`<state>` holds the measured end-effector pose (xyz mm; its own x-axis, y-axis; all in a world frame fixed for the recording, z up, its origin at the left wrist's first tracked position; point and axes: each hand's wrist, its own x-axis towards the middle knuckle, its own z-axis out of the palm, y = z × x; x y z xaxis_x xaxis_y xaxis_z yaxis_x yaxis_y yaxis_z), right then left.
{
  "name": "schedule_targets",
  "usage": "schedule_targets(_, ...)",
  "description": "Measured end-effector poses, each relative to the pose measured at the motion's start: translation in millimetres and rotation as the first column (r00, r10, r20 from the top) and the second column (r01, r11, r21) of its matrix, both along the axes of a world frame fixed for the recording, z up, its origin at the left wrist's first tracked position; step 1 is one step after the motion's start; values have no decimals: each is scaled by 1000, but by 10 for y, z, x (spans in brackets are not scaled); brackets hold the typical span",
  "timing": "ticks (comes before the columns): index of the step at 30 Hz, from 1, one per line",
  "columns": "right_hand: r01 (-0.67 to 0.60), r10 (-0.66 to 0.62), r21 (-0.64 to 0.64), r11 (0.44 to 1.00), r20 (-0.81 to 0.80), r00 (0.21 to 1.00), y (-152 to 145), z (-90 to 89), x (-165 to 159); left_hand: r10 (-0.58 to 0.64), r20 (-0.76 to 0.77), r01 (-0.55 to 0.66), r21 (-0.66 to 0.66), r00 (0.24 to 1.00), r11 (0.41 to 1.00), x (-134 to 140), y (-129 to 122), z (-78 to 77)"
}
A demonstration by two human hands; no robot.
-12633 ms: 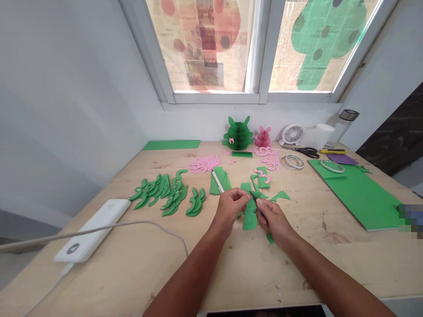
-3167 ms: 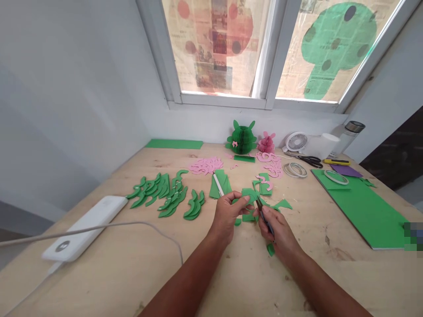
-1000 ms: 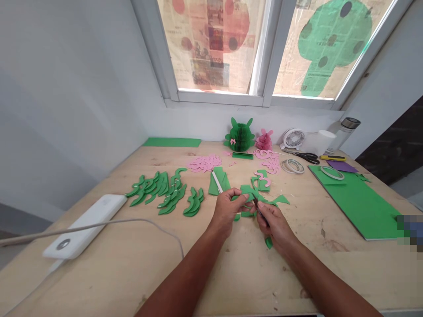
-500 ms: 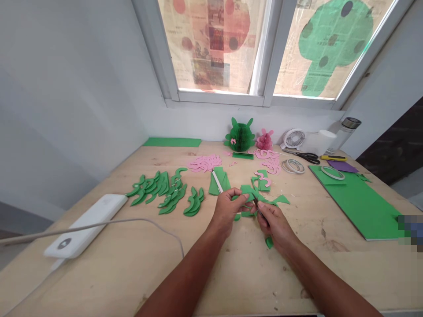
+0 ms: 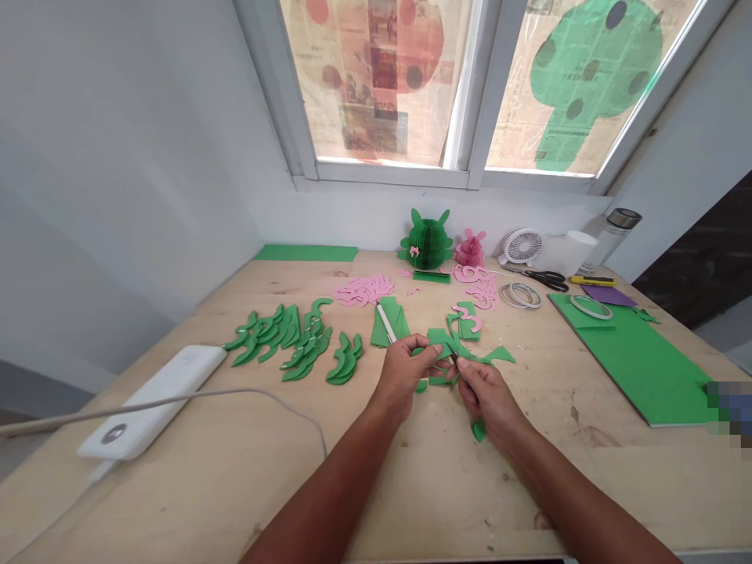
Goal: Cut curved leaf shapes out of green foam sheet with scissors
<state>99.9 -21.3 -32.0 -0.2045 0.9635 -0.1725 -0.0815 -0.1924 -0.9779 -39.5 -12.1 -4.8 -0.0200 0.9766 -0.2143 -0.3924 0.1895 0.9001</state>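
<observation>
My left hand (image 5: 406, 371) is closed, pinching a piece of green paper (image 5: 439, 338) between thumb and fingers. Close against it, my right hand (image 5: 485, 392) grips what look like small dark scissors (image 5: 453, 358); their tip meets the green paper and most of them is hidden by the fingers. Green paper offcuts (image 5: 499, 355) lie around and under both hands, and one small scrap (image 5: 479, 430) sits below the right hand. A white pen (image 5: 386, 322) rests on a folded green sheet (image 5: 399, 317) just beyond the left hand.
Stacks of curved green cutouts (image 5: 305, 352) lie left of the hands, with pink cutouts (image 5: 364, 291) behind. A power bank (image 5: 158, 399) trails a cable across the left. Tape rolls (image 5: 520, 295), black scissors (image 5: 549, 280) and a large green sheet (image 5: 640, 360) are on the right.
Both hands stay in nearly the same place. The right fingers have shifted slightly, and less of the dark tool shows between them.
</observation>
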Motion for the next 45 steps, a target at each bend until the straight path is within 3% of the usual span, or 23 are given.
schedule_targets(23,9,-8,-14,1000,70,998,-7,64,-9,-71,-113,68,-27,991,997,-86,32,20)
schedule_targets(34,15,-14,-15,1000,39,999,4,41,0,-139,-40,138,-25,989,990,-160,5,75)
schedule_targets(39,56,-56,-23,998,6,998,4,55,0,-166,71,169,-42,984,985,-165,25,69)
schedule_targets(45,109,-113,-60,992,-63,992,10,43,-18,-23,218,35,-52,976,998,-73,28,18)
